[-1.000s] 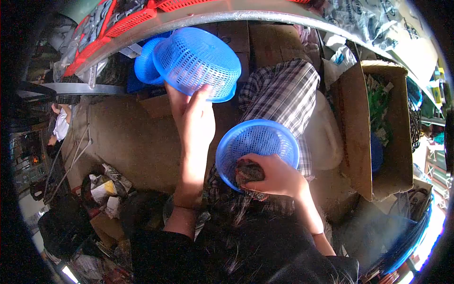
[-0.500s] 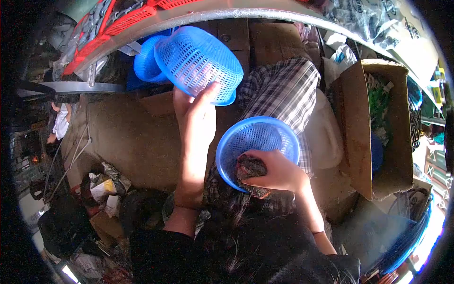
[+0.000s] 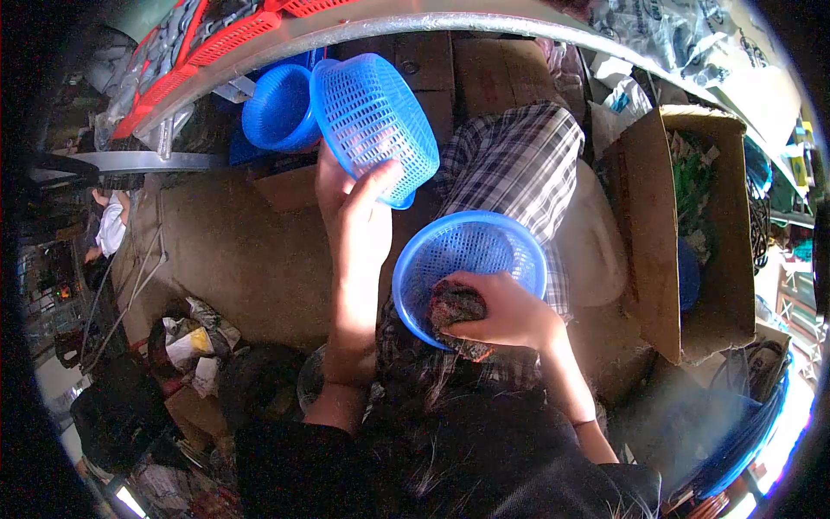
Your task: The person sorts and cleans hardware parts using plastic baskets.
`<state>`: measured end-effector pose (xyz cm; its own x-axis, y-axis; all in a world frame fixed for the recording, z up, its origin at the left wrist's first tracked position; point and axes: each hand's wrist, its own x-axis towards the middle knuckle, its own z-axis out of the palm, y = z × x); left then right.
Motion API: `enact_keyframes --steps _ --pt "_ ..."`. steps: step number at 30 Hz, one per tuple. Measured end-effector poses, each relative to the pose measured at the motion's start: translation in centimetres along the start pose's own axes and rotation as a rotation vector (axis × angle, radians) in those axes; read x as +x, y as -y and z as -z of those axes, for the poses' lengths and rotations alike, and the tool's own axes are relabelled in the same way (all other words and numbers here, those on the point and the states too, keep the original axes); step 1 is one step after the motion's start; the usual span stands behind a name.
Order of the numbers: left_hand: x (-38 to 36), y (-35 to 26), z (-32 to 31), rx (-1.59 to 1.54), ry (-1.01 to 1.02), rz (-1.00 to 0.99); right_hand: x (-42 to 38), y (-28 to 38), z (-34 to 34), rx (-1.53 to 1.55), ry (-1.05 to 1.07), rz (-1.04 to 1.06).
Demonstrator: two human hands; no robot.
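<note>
A blue plastic mesh basket [image 3: 380, 117] is held up, tilted on its side, by my left hand [image 3: 356, 203], with the thumb against its mesh. Over my lap, a second blue basket [image 3: 471, 246] lies with its opening toward me. My right hand [image 3: 516, 313] grips a dark, rough wad that looks like a rag [image 3: 460, 304] at this basket's near rim. The fingertips behind the rag are hidden. Plaid cloth [image 3: 519, 169] covers my leg beneath the lap basket.
Another blue basket [image 3: 281, 108] stands behind the raised one. To the right is an open cardboard box [image 3: 653, 251] with green material inside. A metal rail [image 3: 484, 26] crosses the top, by red crates [image 3: 233, 39]. A person [image 3: 111, 221] is at far left.
The raised basket has turned in my left hand, its rim shifting right and uncovering more of the basket behind. My right hand and the rag have barely moved.
</note>
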<state>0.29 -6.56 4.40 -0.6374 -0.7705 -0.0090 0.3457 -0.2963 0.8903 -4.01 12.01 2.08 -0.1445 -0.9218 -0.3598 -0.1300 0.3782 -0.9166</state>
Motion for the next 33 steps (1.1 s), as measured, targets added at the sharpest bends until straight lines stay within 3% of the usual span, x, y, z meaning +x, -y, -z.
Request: enact_keyframes --steps 11,33 --pt "-0.1 0.6 0.1 0.091 0.029 -0.069 0.0 0.4 0.1 0.014 0.009 0.004" --pt "-1.0 1.1 0.2 0.129 -0.098 -0.018 0.0 0.2 -0.1 -0.004 -0.019 0.011"
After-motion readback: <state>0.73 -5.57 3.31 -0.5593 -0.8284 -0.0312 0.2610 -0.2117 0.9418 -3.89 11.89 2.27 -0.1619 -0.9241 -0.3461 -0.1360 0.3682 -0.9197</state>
